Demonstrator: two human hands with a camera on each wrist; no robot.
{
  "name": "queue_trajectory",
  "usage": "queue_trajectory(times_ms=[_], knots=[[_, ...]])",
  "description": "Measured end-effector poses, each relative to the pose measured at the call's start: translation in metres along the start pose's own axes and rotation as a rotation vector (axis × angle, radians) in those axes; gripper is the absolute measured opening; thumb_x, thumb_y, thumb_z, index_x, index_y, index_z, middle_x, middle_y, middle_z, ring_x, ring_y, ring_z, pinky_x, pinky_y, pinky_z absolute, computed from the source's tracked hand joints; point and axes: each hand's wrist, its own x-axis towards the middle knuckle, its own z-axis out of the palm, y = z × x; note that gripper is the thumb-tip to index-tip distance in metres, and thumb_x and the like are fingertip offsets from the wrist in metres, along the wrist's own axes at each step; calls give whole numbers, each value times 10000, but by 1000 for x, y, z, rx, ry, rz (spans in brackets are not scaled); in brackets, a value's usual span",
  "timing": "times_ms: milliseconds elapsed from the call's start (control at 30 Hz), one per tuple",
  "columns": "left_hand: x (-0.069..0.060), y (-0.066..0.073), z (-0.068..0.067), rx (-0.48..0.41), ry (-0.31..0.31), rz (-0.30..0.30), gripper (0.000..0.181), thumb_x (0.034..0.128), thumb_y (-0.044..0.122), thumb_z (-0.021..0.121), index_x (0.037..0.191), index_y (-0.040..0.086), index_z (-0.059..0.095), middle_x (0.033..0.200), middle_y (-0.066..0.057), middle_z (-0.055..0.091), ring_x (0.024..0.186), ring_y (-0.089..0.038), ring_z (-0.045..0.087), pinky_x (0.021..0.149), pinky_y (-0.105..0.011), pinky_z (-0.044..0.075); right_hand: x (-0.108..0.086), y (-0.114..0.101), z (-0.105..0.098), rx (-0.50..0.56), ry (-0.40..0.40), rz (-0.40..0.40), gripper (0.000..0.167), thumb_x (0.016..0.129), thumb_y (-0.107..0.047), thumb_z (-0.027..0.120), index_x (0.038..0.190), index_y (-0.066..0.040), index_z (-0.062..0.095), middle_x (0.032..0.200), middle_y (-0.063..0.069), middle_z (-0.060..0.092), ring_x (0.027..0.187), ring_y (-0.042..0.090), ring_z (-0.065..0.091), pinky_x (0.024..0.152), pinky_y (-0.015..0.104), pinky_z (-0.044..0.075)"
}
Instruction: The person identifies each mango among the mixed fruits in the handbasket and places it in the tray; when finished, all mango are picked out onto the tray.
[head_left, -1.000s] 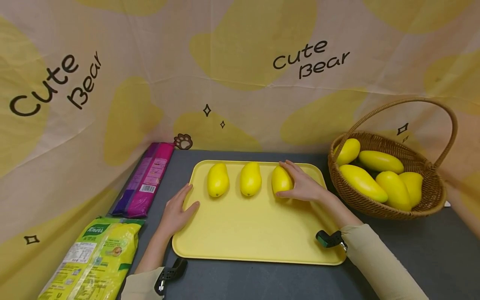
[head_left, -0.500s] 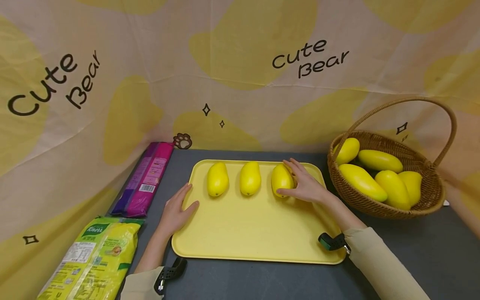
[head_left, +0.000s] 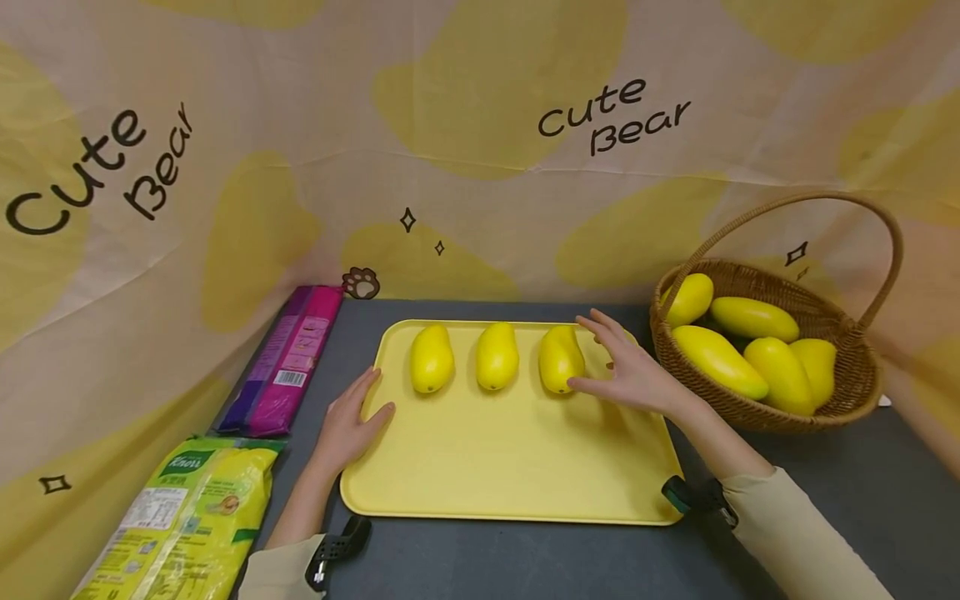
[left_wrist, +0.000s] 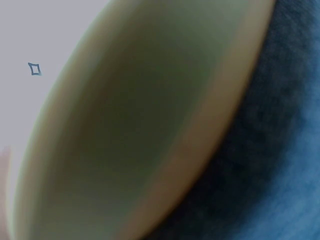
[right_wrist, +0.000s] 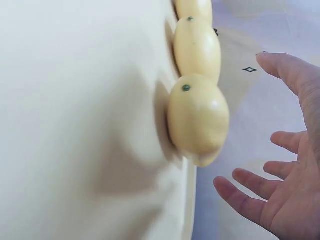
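Three yellow mangoes stand in a row along the far side of a yellow tray (head_left: 495, 467): a left mango (head_left: 432, 358), a middle mango (head_left: 497, 357) and a right mango (head_left: 561, 360). My right hand (head_left: 637, 371) hovers just right of the right mango, fingers spread and apart from it; the right wrist view shows a gap between the fingers and that mango (right_wrist: 198, 117). At the tray's left edge rests my left hand (head_left: 348, 425), its fingers relaxed and holding nothing. The left wrist view is mostly a blurred sleeve, with no hand visible.
A wicker basket (head_left: 840, 412) with a tall handle stands at the right, holding several mangoes (head_left: 720, 362). On the left lie a pink and purple packet (head_left: 288, 358) and a green-yellow Knorr bag (head_left: 187, 517). Patterned cloth (head_left: 480, 108) hangs behind the grey table (head_left: 510, 562).
My right hand has let go of the right mango and drawn back to the right, its fingers opening. The left hand stays at the tray's edge.
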Motion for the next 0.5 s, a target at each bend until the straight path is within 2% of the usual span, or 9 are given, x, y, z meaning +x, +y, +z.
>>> queue_trajectory(times_ms=[167,400,500], knots=[[0,-1,-1,4,1,6,628,927,196,636,1456,-41,393,1511,-231,361,1370,-437,335,1103,-630,177,-11,-8,-13,-33,12,-31,904,843,-421,747,1548,-133,259,1619,125,95,1369,390,336,942,581,453],[1,-1,-1,-1,-7,-3,638,930,207,635,1463,-38,383,1515,-234,352,1377,-433,323,1105,-626,157,-33,-20,-37,-100,11,-74,796,859,-409,735,1512,-151,360,1601,112,185,1338,360,397,925,532,492],[1,0,-2,-6,-6,3,634,930,204,633,1460,-43,385,1511,-240,354,1373,-439,326,1100,-630,161,-44,-25,-49,-172,49,-135,671,868,-369,735,1443,-139,476,1544,118,331,1167,282,549,837,453,539]])
